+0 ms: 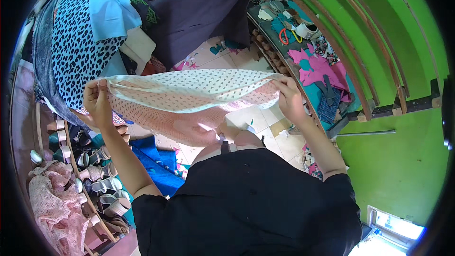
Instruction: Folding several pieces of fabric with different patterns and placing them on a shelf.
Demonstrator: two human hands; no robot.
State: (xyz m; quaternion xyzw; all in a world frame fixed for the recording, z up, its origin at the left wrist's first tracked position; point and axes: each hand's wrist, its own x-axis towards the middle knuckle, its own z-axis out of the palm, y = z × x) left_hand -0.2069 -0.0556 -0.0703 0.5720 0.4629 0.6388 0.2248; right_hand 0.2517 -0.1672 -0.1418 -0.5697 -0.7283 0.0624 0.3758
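One cloth (189, 87): spread in midair above the floor (220, 61).
Left hand (98, 102): fingers pinched on cloth's left end.
Right hand (290, 98): fingers pinched on cloth's right end.
Shoes (108, 185): lower left.

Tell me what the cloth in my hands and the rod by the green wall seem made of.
The cloth: likely thin, soft fabric, matte; it sags in loose folds, fibre unclear. The rod: probably metal, smooth-looking; it's straight, slim, pale grey, though plastic is possible.

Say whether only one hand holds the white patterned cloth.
No, the left hand grips one end of the cloth and the right hand grips the other.
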